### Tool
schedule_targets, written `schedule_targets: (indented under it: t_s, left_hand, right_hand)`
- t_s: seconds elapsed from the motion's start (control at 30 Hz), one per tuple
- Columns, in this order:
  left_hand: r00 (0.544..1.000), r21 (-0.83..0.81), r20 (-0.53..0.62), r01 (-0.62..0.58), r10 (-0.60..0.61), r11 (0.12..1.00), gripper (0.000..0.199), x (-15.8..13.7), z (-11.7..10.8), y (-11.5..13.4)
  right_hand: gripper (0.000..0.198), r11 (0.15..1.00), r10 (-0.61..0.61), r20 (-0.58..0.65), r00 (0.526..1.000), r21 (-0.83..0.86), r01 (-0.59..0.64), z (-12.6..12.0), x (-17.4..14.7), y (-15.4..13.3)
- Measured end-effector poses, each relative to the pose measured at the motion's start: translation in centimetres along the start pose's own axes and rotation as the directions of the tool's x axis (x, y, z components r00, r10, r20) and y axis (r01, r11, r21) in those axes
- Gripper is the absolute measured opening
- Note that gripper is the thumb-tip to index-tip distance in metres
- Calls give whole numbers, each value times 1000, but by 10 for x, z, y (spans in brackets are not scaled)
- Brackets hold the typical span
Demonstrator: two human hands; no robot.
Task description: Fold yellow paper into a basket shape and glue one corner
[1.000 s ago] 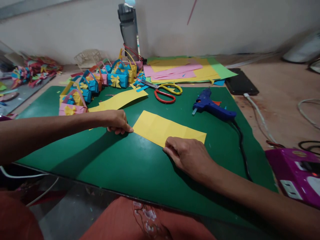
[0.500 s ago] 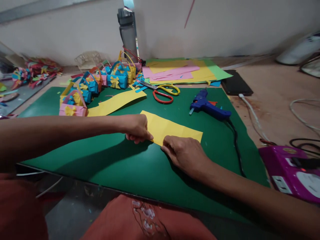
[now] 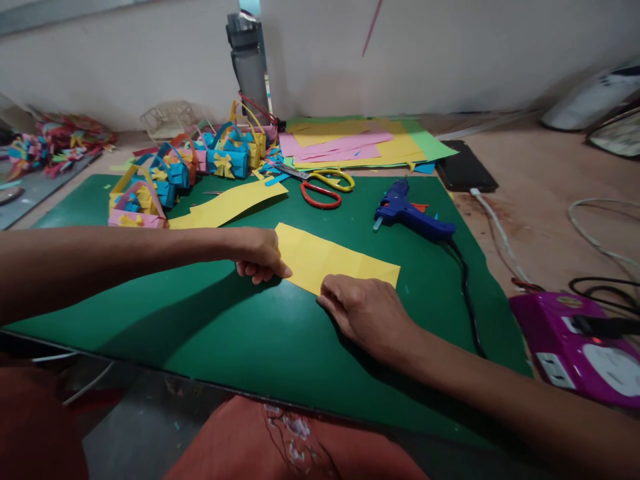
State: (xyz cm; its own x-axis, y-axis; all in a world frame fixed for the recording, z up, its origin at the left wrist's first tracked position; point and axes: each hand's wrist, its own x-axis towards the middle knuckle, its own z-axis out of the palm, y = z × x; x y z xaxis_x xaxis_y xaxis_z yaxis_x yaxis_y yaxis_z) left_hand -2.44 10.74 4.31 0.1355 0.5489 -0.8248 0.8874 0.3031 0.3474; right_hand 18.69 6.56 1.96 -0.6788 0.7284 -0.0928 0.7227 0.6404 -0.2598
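A strip of yellow paper (image 3: 333,257) lies at a slant on the green board, with faint creases across it. My left hand (image 3: 263,255) is closed at the strip's left end, thumb and fingers pinching its near left corner. Farther right along the near edge, my right hand (image 3: 367,310) is closed on the paper too, its thumb at the edge and its knuckles covering part of the strip. A bare stretch of the near edge shows between the hands. Behind my left hand lies another yellow paper strip (image 3: 227,205), curved upward at its right end.
Scissors (image 3: 320,189) with red and yellow handles lie beyond the strip. A blue glue gun (image 3: 413,212) rests on the green board (image 3: 240,333). Several small paper baskets (image 3: 227,162) stand back left, near stacked coloured sheets (image 3: 410,143). A purple power box (image 3: 575,340) sits right.
My left hand has slid slightly left along the paper's near edge, widening the gap between the hands. The whole view has shifted a little.
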Motion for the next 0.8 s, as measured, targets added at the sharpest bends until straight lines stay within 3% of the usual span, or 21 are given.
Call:
schedule_targets:
  t_s: [0.37, 0.57, 0.67, 0.73, 0.8]
  left_hand:
    - [991, -38, -110, 66, -70, 997, 47, -13, -15, -45]
    - [972, 81, -226, 88, -68, 993, 43, -29, -27, -54]
    - [914, 214, -400, 28, 62, 976, 43, -46, -22, -37]
    - [829, 335, -519, -25, 206, 942, 39, -52, -6, -20]
    - [764, 438, -547, -86, 342, 895, 29, -49, 20, -4]
  right_hand:
    - [16, 1000, -24, -46, 999, 18, 24, 2, 0, 3]
    - [15, 1000, -3, -25, 1000, 17, 3, 3, 0, 2]
    - [15, 999, -10, -24, 1000, 45, 11, 2, 0, 2]
    - [17, 995, -27, -19, 999, 98, 29, -2, 1, 3]
    - [17, 981, -42, -42, 998, 187, 49, -11, 1, 6]
